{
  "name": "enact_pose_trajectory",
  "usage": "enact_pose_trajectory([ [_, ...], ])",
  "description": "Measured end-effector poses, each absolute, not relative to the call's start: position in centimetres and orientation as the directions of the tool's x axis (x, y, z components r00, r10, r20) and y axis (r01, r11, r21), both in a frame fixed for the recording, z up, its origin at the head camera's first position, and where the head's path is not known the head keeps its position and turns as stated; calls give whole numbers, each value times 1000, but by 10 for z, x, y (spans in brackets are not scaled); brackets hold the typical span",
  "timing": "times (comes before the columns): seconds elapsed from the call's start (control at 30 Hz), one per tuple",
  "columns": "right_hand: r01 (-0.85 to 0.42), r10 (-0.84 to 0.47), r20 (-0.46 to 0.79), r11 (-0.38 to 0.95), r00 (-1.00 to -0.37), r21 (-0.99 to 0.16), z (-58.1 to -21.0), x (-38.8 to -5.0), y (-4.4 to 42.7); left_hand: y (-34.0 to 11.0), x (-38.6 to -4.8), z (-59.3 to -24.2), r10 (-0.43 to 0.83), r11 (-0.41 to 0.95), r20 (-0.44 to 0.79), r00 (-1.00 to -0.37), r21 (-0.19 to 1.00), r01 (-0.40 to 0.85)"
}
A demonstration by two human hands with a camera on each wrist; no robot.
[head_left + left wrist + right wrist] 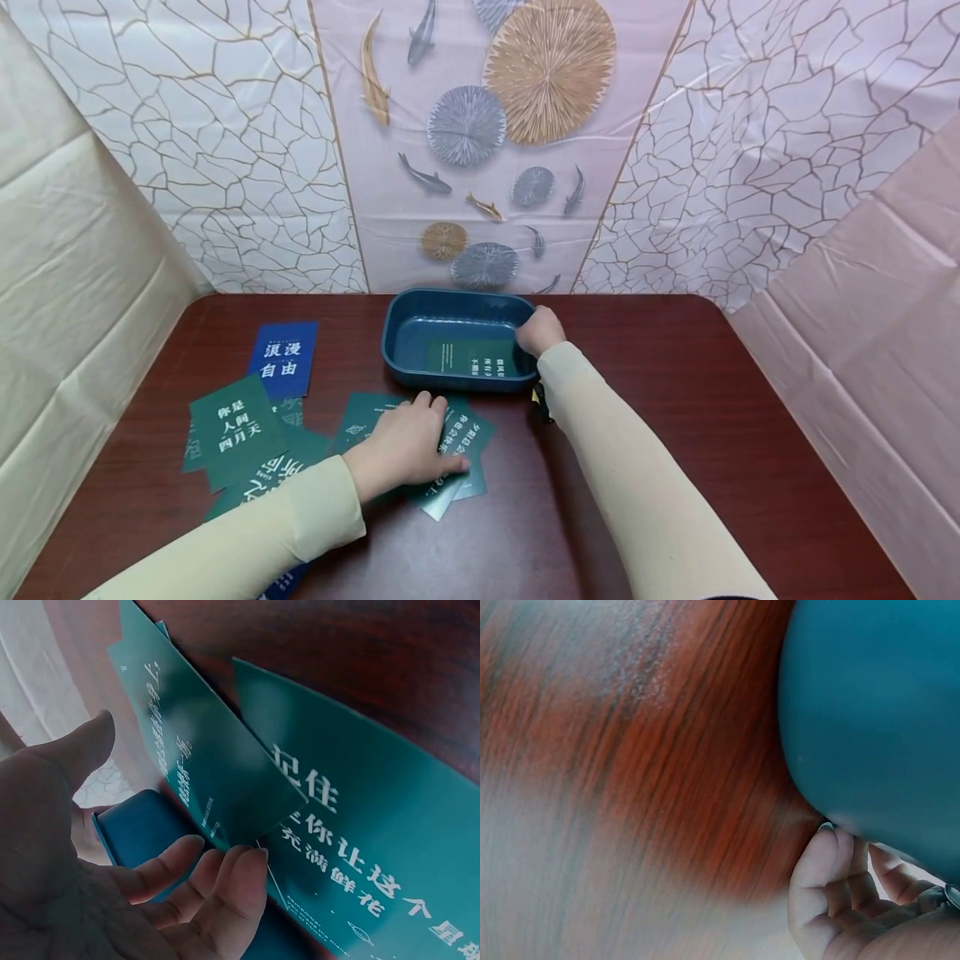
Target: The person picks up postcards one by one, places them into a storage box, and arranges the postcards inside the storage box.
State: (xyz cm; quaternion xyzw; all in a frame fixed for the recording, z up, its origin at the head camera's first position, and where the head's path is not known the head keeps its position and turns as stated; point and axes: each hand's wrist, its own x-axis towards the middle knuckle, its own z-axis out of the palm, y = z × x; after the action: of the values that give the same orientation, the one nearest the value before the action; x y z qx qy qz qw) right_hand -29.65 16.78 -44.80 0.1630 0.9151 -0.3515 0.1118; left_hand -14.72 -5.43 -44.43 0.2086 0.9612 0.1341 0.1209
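Observation:
A dark-blue rectangular tray (pixel 457 304) stands at the back middle of the table, with a green card (pixel 472 357) inside it. My right hand (pixel 542 332) grips the tray's right end; in the right wrist view its fingertips press under the tray's outer wall (pixel 877 720). In front of the tray, my left hand (pixel 408 442) lies over a fanned group of green cards (pixel 474 433). Seen from the left wrist, the left hand's fingertips touch the edge of a green card (pixel 202 757) while the thumb stands apart. A second card (pixel 360 795) lies beside it.
Overlapping green cards (pixel 238 429) and a blue card (pixel 283 358) lie at the left of the table (pixel 675 433). Another blue card (pixel 281 583) shows partly below the left sleeve. Patterned cloth walls (pixel 457 208) enclose the back and sides.

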Motion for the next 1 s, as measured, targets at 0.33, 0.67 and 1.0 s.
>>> enact_pose_trajectory([
  [0.33,375,215,-321,699,-922,-609,-450,-297,168,-53,-147,-450,436,889,-191,-879,241,389],
  [0.67,374,211,-326,708,-921,-599,-446,-296,168,-52,-146,-453,437,893,-185,-880,209,399],
  [1.0,374,220,-316,706,-923,-601,-447,-295,168,-51,-145,-450,438,894,-202,-876,200,400],
])
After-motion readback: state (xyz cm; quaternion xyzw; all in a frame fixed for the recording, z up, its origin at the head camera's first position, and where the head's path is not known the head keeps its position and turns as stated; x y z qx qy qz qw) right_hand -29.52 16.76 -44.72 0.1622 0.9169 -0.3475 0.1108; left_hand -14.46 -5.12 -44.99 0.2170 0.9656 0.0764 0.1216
